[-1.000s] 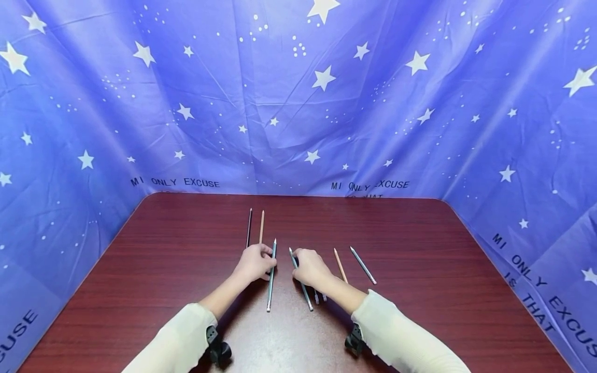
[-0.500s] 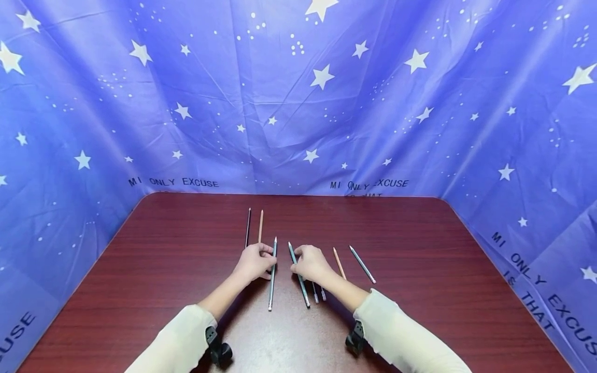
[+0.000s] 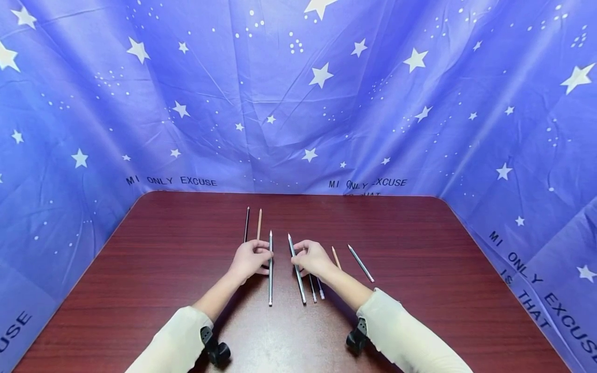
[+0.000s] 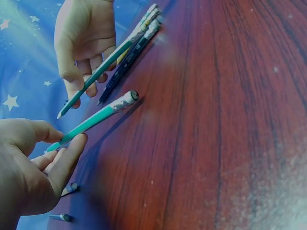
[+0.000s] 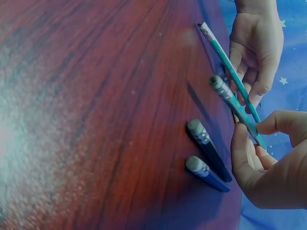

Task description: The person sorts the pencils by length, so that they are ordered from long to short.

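My left hand pinches a green pencil between thumb and fingers, its point facing the far side. Opposite it, my right hand grips a second green pencil the same way. Both pencils have white eraser ends toward me; in the left wrist view the left one hangs above its shadow on the table. Two dark pencils, one and another, lie under the right hand with erasers toward me. Beyond the left hand lie a dark pencil and a tan pencil, partly hidden.
Right of my right forearm lie a tan pencil and a blue-green pencil. The reddish-brown wooden table ends at a blue star-printed curtain at the back and sides.
Both hands have raised their green pencils, which sit a little farther up in the head view. The left hand has shifted slightly left. The other pencils stay put.
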Motion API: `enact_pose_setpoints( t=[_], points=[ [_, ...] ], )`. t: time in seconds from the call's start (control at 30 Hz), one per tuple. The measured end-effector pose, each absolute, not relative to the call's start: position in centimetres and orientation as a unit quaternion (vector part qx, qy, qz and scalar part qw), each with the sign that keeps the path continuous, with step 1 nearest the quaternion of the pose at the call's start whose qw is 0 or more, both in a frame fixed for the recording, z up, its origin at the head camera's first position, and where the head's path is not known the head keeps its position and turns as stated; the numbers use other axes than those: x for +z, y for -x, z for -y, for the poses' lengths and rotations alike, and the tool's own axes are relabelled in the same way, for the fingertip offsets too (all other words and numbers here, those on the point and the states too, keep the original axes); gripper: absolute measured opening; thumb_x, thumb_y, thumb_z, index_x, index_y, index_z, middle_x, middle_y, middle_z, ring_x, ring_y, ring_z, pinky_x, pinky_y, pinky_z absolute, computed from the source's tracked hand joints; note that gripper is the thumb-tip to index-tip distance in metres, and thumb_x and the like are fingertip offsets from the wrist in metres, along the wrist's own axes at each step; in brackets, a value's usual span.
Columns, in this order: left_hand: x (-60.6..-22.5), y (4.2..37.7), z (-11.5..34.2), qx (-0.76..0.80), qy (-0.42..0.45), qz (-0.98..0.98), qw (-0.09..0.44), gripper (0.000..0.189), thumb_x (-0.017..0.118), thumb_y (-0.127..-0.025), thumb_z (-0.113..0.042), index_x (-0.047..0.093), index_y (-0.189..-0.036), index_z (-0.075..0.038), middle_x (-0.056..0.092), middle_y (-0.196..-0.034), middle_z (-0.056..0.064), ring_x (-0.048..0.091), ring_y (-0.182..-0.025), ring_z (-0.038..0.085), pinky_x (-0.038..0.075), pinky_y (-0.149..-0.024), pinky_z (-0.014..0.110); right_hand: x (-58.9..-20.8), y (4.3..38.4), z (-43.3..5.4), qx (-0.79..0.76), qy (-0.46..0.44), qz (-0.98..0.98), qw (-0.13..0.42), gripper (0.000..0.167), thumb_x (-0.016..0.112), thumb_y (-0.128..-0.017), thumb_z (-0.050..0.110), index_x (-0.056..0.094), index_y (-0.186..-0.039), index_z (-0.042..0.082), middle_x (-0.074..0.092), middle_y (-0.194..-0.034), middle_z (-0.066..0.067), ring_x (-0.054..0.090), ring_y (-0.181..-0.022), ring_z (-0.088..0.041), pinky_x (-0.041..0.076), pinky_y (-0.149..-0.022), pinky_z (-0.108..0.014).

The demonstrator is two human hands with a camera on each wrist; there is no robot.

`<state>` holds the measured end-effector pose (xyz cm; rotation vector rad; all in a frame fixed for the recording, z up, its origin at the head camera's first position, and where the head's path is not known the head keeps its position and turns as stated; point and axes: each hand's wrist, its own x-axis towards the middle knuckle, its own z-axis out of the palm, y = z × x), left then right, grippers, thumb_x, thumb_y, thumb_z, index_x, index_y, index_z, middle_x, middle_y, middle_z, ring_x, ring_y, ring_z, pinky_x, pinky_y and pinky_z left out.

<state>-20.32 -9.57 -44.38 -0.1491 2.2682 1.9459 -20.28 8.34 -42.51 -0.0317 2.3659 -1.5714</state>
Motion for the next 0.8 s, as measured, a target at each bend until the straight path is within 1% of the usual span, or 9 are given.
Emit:
enact_pose_setpoints(
  t=[0.23, 0.3, 0.47, 0.53, 0.67, 0.8],
  points=[
    [-44.34, 20.64, 9.48, 0.671, 0.061, -0.735, 0.074, 0.033, 0.061, -0.083, 0.000, 0.057, -0.115, 0.005, 0.064, -0.092, 0.015, 0.062, -0.061, 0.012, 0.059, -0.057, 0.032, -42.15, 20.39, -8.36, -0.575, 0.003, -0.802, 0.160, 0.037, 0.057, -0.080, -0.002, 0.054, -0.117, -0.004, 0.061, -0.083, -0.008, 0.053, -0.057, -0.012, 0.058, -0.055, -0.029],
    [-44.36, 20.73, 9.38, 0.675, 0.060, -0.731, 0.075, 0.033, 0.061, -0.083, 0.000, 0.056, -0.116, 0.006, 0.064, -0.094, 0.018, 0.063, -0.061, 0.013, 0.059, -0.058, 0.032, -41.71, 20.14, -8.28, -0.587, 0.006, -0.794, 0.161, 0.038, 0.056, -0.080, -0.003, 0.053, -0.118, -0.005, 0.061, -0.084, -0.010, 0.053, -0.056, -0.012, 0.057, -0.055, -0.029],
    [-44.14, 20.66, 9.23, 0.681, 0.049, -0.726, 0.085, 0.036, 0.060, -0.085, -0.001, 0.054, -0.120, 0.007, 0.062, -0.102, 0.024, 0.062, -0.064, 0.014, 0.059, -0.059, 0.031, -41.70, 20.13, -8.15, -0.611, 0.005, -0.775, 0.160, 0.039, 0.056, -0.080, -0.004, 0.053, -0.119, -0.006, 0.062, -0.082, -0.011, 0.052, -0.054, -0.011, 0.055, -0.051, -0.026],
    [-44.10, 20.55, 9.16, 0.683, 0.046, -0.724, 0.086, 0.037, 0.060, -0.086, -0.002, 0.053, -0.121, 0.007, 0.062, -0.102, 0.023, 0.062, -0.064, 0.014, 0.059, -0.059, 0.031, -42.17, 20.46, -8.18, -0.618, 0.004, -0.769, 0.161, 0.038, 0.056, -0.081, -0.003, 0.053, -0.119, -0.005, 0.061, -0.080, -0.009, 0.052, -0.054, -0.011, 0.054, -0.050, -0.025],
    [-44.26, 20.59, 8.93, 0.690, 0.050, -0.717, 0.080, 0.035, 0.060, -0.085, -0.001, 0.054, -0.119, 0.006, 0.063, -0.101, 0.022, 0.061, -0.063, 0.013, 0.060, -0.059, 0.031, -42.19, 20.75, -8.19, -0.633, 0.008, -0.757, 0.162, 0.038, 0.057, -0.082, -0.002, 0.053, -0.120, -0.004, 0.061, -0.079, -0.009, 0.053, -0.055, -0.011, 0.054, -0.051, -0.025],
    [-44.00, 20.67, 8.79, 0.696, 0.051, -0.712, 0.079, 0.036, 0.060, -0.085, -0.001, 0.054, -0.119, 0.006, 0.063, -0.096, 0.016, 0.061, -0.062, 0.013, 0.060, -0.060, 0.031, -42.05, 20.99, -8.08, -0.641, 0.012, -0.751, 0.160, 0.039, 0.057, -0.082, 0.000, 0.053, -0.121, -0.003, 0.062, -0.080, -0.012, 0.053, -0.054, -0.011, 0.053, -0.051, -0.024]
  ],
)
